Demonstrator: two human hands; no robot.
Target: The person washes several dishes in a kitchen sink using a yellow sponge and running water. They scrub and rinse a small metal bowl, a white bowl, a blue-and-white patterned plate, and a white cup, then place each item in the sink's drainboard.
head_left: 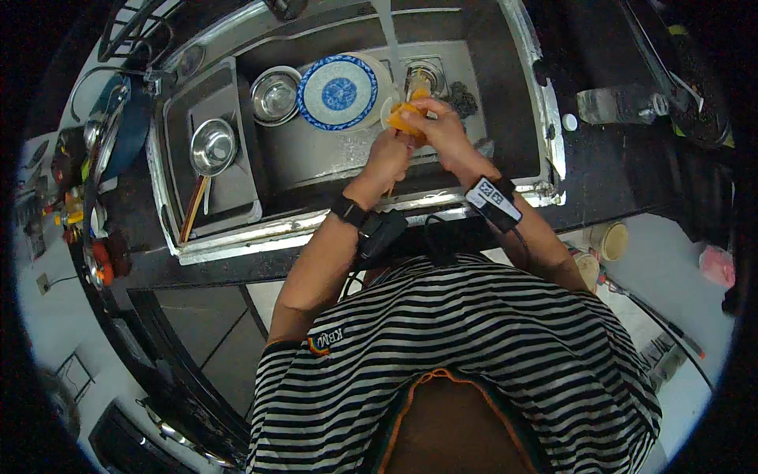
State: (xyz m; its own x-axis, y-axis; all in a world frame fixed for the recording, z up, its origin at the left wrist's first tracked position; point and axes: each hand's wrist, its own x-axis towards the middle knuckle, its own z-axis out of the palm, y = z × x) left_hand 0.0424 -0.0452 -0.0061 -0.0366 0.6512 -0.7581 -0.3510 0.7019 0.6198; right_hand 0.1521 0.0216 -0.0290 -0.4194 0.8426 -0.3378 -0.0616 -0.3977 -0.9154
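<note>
Over the right part of the sink (308,162), my two hands are close together. My right hand (448,136) is closed on an orange sponge (406,117), its fingers pressing from above. Just left and below, my left hand (387,160) is closed around a thin utensil; a slim light-brown end (390,189) pokes out below the fist, and the rest is mostly hidden. A pale rounded edge shows beside the sponge, and I cannot tell what it belongs to. To the left, a blue-rimmed plate (338,93) lies on another pale plate, next to a metal bowl (276,96).
A small metal pan (213,147) and chopsticks (192,212) lie on the left drainboard. A dark scouring pad (463,100) sits beside the drain (426,73). On the right counter are a clear bottle (620,106) and a white cap (569,122). The faucet (385,22) reaches in from behind.
</note>
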